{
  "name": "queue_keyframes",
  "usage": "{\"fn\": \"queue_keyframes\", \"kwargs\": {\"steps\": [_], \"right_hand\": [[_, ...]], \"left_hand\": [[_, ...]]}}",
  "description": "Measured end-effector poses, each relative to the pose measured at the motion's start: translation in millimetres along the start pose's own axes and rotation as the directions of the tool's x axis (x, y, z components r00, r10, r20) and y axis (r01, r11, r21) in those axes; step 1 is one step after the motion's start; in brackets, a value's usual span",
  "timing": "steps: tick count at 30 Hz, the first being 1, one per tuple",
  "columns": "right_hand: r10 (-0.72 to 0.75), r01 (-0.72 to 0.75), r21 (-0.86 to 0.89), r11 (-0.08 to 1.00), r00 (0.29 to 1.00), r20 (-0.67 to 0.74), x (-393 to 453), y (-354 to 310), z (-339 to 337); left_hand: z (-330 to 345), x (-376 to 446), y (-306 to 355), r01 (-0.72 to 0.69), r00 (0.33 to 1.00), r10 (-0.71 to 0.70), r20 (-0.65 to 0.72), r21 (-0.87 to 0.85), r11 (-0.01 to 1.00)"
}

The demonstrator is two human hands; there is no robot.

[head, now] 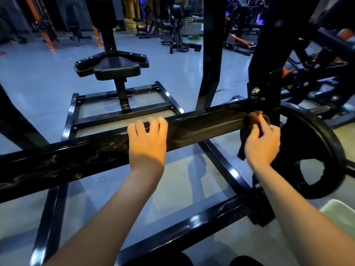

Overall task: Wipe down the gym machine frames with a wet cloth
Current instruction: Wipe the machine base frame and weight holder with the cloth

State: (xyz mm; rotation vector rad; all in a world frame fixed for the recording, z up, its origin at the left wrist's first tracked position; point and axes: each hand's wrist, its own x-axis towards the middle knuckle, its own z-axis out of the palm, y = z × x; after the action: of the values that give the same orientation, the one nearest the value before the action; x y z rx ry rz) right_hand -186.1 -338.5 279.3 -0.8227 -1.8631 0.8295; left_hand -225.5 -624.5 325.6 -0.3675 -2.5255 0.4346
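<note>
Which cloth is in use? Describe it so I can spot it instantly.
Find the long black frame beam crossing the view. Follow it right toward the black weight plate. There the right hand grips a brown cloth against the beam, the only brown thing on the black frame.

The smooth grey glossy floor [48, 89] reflects a cool bluish light. Far behind stand orange perforated steel uprights [48, 35], dark black exercise machines [174, 33] and a green round weight plate [194, 37] lying flat on the floor. The back of the room is dim.
</note>
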Motion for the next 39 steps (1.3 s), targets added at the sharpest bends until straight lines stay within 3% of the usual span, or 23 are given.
{"fn": "queue_keyframes", "kwargs": {"steps": [2, 5, 9, 10, 12, 14, 17, 19, 21, 24, 27, 29, 32, 34, 36, 39], "right_hand": [[-0.018, 0.019, 0.043, 0.999, 0.999, -0.031, -14, -19, 6], [-0.287, 0.28, 0.134, 0.95, 0.957, 0.035, -77, -53, 16], [-0.648, 0.626, 0.172, 0.761, 0.717, 0.256, -108, -52, 12], [-0.651, 0.637, 0.149, 0.756, 0.711, 0.265, -95, -45, 8], [-0.54, 0.539, 0.061, 0.84, 0.819, 0.194, -59, -26, 2], [-0.311, 0.314, -0.013, 0.949, 0.945, 0.102, -13, -14, -5], [-0.036, 0.036, -0.056, 0.998, 0.999, 0.004, 22, -19, -3], [-0.047, 0.047, 0.011, 0.999, 0.998, -0.03, 0, -40, 4], [-0.214, 0.212, 0.092, 0.973, 0.977, 0.008, -46, -61, 12], [-0.484, 0.461, 0.157, 0.874, 0.858, 0.173, -97, -79, 18], [-0.618, 0.612, 0.107, 0.783, 0.748, 0.243, -81, -66, 10], [-0.544, 0.551, 0.027, 0.834, 0.814, 0.202, -48, -46, 1], [-0.189, 0.194, -0.027, 0.981, 0.974, 0.122, 11, -26, -13], [0.011, -0.005, -0.079, 0.997, 0.997, 0.081, 29, -27, -15], [0.046, -0.042, -0.043, 0.998, 0.996, 0.074, 15, -38, -12], [-0.067, 0.051, 0.114, 0.992, 0.988, 0.141, -38, -59, -4]], "left_hand": [[-1, 1, 0, 0.0, 1.0, 0.0, 0.009, -0.003, 1.0], [-3, 0, 0, -0.011, 1.0, 0.011, 0.024, -0.006, 1.0], [-4, -2, -6, -0.036, 0.999, 0.036, 0.006, -0.03, 0.999], [-4, -2, -7, -0.044, 0.999, 0.044, 0.004, -0.036, 0.998], [-5, -1, -7, -0.052, 0.999, 0.053, 0.011, -0.037, 0.998], [-7, -1, -6, -0.041, 0.999, 0.042, 0.03, -0.036, 0.999], [-6, 0, -4, -0.029, 0.999, 0.03, 0.042, -0.036, 0.999], [-5, -1, -4, -0.03, 0.999, 0.031, 0.045, -0.039, 0.999], [-6, -2, -3, -0.03, 0.999, 0.032, 0.042, -0.036, 0.999], [-6, -2, -5, -0.045, 0.998, 0.047, 0.04, -0.047, 0.998], [-5, -2, -8, -0.053, 0.998, 0.056, 0.04, -0.063, 0.997], [-6, -1, -8, -0.052, 0.997, 0.055, 0.048, -0.07, 0.996], [-7, 0, -6, -0.053, 0.997, 0.057, 0.057, -0.075, 0.996], [-10, 0, -6, -0.053, 0.996, 0.06, 0.07, -0.089, 0.995], [-13, -1, -5, -0.048, 0.996, 0.056, 0.072, -0.114, 0.992], [-21, -3, -7, -0.044, 0.995, 0.056, 0.086, -0.136, 0.99]]}}
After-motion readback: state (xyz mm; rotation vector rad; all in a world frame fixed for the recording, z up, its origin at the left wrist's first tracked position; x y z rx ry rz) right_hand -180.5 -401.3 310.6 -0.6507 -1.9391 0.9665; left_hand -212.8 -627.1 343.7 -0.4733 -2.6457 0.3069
